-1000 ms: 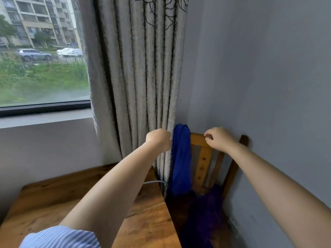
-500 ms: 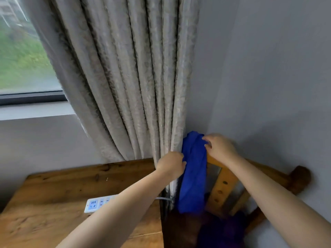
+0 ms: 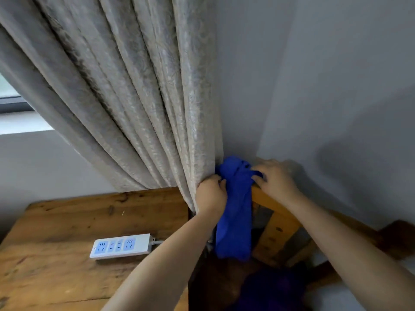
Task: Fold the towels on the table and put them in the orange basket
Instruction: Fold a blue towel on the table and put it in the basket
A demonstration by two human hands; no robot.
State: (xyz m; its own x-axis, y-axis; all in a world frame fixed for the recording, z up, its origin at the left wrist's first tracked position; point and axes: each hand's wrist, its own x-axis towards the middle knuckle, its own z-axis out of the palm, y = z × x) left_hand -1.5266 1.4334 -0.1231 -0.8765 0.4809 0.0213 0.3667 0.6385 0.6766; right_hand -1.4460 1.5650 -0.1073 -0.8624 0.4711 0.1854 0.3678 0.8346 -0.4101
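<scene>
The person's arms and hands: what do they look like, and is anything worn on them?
Both forearms are bare; no sleeve shows in this view. The left hand and the right hand wear no gloves. No watch, ring or bracelet is visible.

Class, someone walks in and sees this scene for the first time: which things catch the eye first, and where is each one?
The bright blue towel stands out first, draped over the top rail of the wooden chair in the corner, gripped by the left hand and the right hand. Next, the grey patterned curtain sweeps across the upper left. A white power strip lies on the wooden table, lower left.
</scene>
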